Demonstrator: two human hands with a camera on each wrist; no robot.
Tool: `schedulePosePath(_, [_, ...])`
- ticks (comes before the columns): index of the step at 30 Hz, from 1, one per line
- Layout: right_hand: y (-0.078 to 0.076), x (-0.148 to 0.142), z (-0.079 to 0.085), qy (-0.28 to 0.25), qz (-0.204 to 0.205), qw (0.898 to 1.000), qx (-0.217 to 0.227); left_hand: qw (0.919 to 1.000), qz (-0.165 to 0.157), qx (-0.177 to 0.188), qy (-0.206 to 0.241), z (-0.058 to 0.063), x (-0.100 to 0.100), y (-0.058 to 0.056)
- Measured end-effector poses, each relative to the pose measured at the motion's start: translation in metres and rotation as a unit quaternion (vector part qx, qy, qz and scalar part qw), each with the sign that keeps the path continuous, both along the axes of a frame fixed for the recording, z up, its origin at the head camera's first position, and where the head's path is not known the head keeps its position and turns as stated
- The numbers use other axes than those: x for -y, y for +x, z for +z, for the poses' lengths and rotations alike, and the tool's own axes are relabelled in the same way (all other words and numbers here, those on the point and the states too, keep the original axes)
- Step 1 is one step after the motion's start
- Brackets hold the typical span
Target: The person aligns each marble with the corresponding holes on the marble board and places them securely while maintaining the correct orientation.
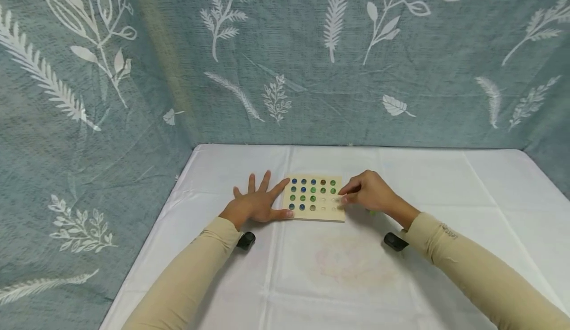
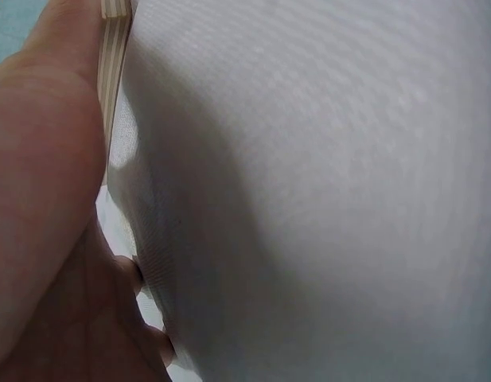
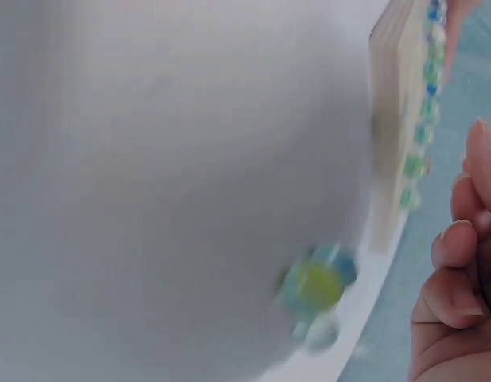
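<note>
A pale wooden board [image 1: 319,215] with rows of round hollows lies on the white cloth. Blue, green, brown and clear marbles [image 1: 313,190] sit in most of its hollows; several at the near right show bare. My left hand [image 1: 258,204] is spread flat at the board's left side, its thumb and forefinger against that edge. Over the right edge hovers my right hand [image 1: 367,191], fingers curled and thumb close to the forefinger; I cannot tell whether a marble is between them. Loose marbles [image 3: 317,286], green, blue and clear, lie on the cloth below this hand.
White cloth [image 1: 356,270] covers the table. A grey-green curtain [image 1: 294,97] with white leaf prints hangs behind it and along the left. Small black devices [image 1: 246,240] sit under both wrists.
</note>
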State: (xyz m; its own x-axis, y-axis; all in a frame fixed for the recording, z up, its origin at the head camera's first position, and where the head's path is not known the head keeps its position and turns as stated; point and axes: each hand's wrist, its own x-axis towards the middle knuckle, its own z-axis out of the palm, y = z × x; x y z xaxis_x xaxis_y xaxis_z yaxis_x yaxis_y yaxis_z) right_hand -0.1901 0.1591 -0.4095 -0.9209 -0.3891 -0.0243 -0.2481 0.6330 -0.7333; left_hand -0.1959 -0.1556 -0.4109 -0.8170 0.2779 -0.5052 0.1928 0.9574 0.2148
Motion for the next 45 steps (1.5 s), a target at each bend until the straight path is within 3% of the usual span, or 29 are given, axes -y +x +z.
schedulePosePath(15, [0.001,-0.066,-0.004,0.059,-0.058,0.996,0.029,0.9999,-0.008,-0.005,0.008,-0.002,0.0,-0.004])
schedulePosePath(22, [-0.002,-0.069,-0.01,0.068,-0.051,0.995,0.043,0.9999,-0.008,-0.005,0.009,-0.003,0.001,-0.005])
schedulePosePath(34, [0.003,-0.067,-0.008,0.084,-0.05,0.995,0.024,0.9999,-0.011,0.004,0.002,0.001,-0.001,-0.004])
schedulePosePath(45, [0.003,-0.069,-0.005,0.043,-0.051,0.998,0.009,0.9999,-0.009,0.011,0.008,0.004,0.0,-0.004])
